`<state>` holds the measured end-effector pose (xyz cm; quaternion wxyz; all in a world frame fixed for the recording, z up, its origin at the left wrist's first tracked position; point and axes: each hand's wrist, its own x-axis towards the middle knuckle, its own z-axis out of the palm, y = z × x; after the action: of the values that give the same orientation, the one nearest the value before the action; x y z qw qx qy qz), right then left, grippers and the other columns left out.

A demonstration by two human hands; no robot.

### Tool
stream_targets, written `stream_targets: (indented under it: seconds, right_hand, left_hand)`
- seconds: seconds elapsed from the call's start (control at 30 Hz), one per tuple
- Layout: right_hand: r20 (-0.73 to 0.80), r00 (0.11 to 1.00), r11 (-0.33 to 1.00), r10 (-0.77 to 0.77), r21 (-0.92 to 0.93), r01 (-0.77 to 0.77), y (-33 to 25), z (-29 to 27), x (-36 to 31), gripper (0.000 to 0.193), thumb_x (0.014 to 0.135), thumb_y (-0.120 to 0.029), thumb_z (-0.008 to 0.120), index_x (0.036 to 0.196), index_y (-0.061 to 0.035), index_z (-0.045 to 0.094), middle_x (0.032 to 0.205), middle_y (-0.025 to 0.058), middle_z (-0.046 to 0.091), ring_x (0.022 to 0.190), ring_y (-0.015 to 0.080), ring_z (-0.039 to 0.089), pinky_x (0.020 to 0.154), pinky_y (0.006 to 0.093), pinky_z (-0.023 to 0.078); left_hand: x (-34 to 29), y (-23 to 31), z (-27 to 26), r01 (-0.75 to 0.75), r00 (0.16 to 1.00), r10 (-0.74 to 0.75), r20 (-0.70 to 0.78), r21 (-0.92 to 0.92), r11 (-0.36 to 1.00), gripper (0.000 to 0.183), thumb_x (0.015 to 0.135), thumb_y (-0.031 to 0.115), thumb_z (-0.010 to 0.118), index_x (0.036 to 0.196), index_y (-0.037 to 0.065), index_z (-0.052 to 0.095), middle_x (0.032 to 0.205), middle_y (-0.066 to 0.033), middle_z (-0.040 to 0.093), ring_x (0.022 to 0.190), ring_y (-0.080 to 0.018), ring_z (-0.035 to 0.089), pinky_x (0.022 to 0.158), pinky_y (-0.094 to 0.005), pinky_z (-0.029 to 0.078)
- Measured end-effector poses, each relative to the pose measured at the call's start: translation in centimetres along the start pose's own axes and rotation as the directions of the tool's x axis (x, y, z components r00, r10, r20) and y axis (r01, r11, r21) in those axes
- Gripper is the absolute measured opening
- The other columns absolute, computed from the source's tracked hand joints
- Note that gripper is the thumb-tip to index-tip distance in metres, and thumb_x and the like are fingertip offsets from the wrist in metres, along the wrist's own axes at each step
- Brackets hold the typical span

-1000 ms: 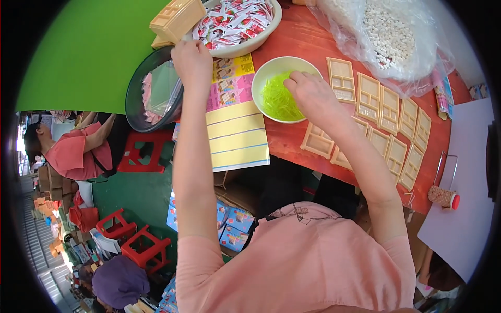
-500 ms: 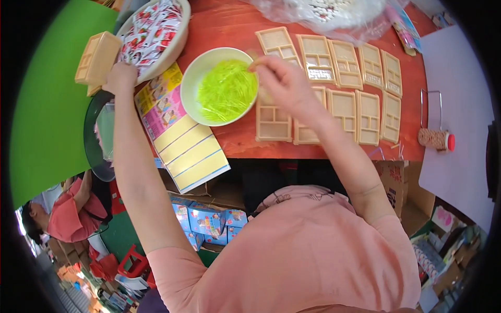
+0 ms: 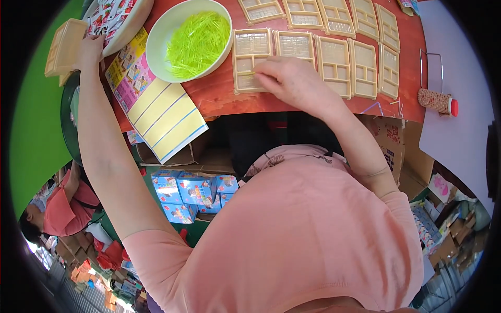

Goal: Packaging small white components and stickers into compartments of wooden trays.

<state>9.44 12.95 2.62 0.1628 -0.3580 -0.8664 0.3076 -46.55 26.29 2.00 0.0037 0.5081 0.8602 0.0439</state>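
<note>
My right hand (image 3: 295,81) is closed in a pinch on a thin yellow-green plastic stick (image 3: 247,73), held over the lower part of a beige compartment tray (image 3: 252,46). Left of that tray stands a white bowl (image 3: 152,52) with a heap of similar bright sticks (image 3: 199,44). My left hand (image 3: 91,51) reaches to the near left rim of a pale basin (image 3: 136,23) full of small printed sachets (image 3: 108,20). Its fingers are curled at the sachets, and what they hold is hidden. Beside this hand is a stack of beige trays (image 3: 63,47).
More beige trays (image 3: 334,65) lie in two rows on the red table (image 3: 219,104). A printed card sheet (image 3: 166,120) overhangs the front edge. To the right is a red-capped jar (image 3: 437,101). Blue boxes (image 3: 195,190) sit below; a person (image 3: 68,206) is at far left.
My right hand has moved from the bowl's right rim to the nearest left tray, carrying the stick. My left hand stays at the sachet basin. The whole view has shifted, with the table higher up.
</note>
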Motion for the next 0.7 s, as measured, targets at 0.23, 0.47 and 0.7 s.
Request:
stream_targets:
  seconds: [0.23,0.47,0.7]
  right_hand:
    - [0.061,0.998,0.995,0.033,-0.092,-0.027,-0.5,0.7,-0.9,0.023,0.094,-0.016,0.063,0.114,-0.0082,0.070,0.090,0.0149,0.065,0.087,0.0351,0.066,0.076,0.0453,0.054]
    - [-0.020,1.000,0.996,-0.006,0.093,0.007,0.3,0.2,-0.8,0.021,0.095,-0.017,0.065,0.111,-0.0051,0.071,0.095,0.0151,0.070,0.087,0.0308,0.068,0.077,0.0381,0.054]
    - [-0.023,0.921,0.861,0.390,0.364,-0.356,1.8,-3.4,-3.0,0.021,0.100,-0.020,0.063,0.113,-0.0043,0.070,0.089,0.0020,0.068,0.081,0.0094,0.063,0.073,0.0265,0.052]
  left_hand:
    - [0.3,0.8,0.3,-0.005,0.999,0.009,-0.043,0.085,0.996,0.049,0.093,0.049,0.060,0.119,0.009,0.073,0.112,-0.0191,0.073,0.109,-0.0331,0.068,0.094,-0.0423,0.052]
    - [2.6,-2.5,1.3,-0.015,0.999,0.016,0.028,-0.036,0.999,0.051,0.088,0.051,0.064,0.120,0.013,0.074,0.118,-0.0164,0.072,0.112,-0.0317,0.068,0.095,-0.0411,0.051]
    - [0.3,-0.5,0.2,0.001,0.995,-0.004,-0.096,-0.025,1.000,0.048,0.089,0.050,0.061,0.120,0.016,0.074,0.117,-0.0144,0.073,0.112,-0.0329,0.067,0.095,-0.0415,0.051]
